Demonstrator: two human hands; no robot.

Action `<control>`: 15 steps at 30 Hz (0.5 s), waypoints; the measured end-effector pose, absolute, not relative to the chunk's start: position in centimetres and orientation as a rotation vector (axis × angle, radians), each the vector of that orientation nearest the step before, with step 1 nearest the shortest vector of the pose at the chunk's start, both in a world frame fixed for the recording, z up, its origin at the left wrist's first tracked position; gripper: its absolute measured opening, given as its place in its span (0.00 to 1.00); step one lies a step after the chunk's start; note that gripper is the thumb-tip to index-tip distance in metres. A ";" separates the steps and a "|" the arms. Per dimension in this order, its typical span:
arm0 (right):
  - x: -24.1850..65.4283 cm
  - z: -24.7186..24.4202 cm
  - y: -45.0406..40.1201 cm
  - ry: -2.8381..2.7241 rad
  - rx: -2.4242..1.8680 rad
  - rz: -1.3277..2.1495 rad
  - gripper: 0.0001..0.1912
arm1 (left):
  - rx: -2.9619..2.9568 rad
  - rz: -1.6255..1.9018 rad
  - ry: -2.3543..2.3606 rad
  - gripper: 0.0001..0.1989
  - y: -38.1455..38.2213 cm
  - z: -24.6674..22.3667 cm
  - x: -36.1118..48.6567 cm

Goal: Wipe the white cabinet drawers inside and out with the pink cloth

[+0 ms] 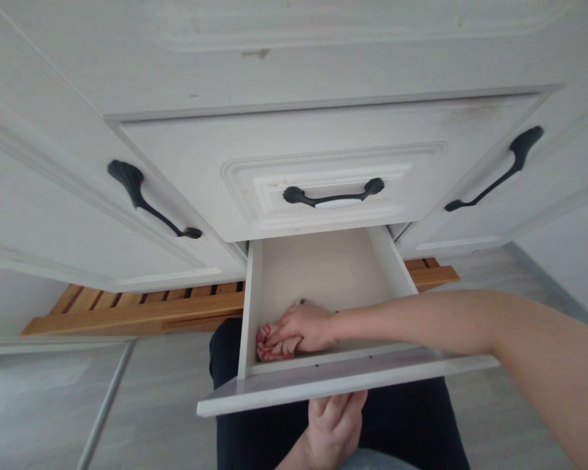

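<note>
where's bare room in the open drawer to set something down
Free: the drawer floor between the right hand and the upper drawer front. Crowded: the near left corner, that hand on a cloth; forearm crosses near right.

One left hand point(336, 424) and one right hand point(313, 328) make two hands. There is one cloth point(274, 346), one pulled-out drawer point(323, 264) and one closed drawer front point(255, 147). Handles point(338, 202) number three: one on that front and one on each of two side panels point(73, 202). Two trouser legs point(431, 418) are visible; slatted wood point(142, 316) shows in two stretches, one either side.
</note>
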State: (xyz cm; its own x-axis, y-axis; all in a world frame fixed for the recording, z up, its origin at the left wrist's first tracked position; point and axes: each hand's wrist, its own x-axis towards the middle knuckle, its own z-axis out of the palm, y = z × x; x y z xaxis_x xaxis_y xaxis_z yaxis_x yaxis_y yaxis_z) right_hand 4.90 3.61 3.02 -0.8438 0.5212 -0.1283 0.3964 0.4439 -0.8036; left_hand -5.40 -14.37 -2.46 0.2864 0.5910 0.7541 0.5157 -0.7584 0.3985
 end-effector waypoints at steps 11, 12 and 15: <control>1.7 4.5 2.7 -0.934 -0.742 2.567 0.31 | 2.445 1.433 1.060 0.16 -14.7 -2.8 -5.7; 1.6 4.6 2.6 -0.894 -0.741 2.635 0.30 | 2.450 1.433 1.065 0.16 -14.7 -2.8 -5.7; 1.6 4.9 2.5 -0.898 -0.780 2.732 0.28 | 2.513 1.400 1.035 0.16 -14.5 -2.9 -5.9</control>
State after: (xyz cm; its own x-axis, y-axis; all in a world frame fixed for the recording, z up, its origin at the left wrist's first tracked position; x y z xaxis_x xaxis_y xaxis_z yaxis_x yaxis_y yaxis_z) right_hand 1.62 2.49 4.93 -0.8508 0.3041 -0.4286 0.0094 -0.8066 -0.5910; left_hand -5.94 -14.53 -2.94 0.3524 0.5941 0.7230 0.5171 -0.7676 0.3787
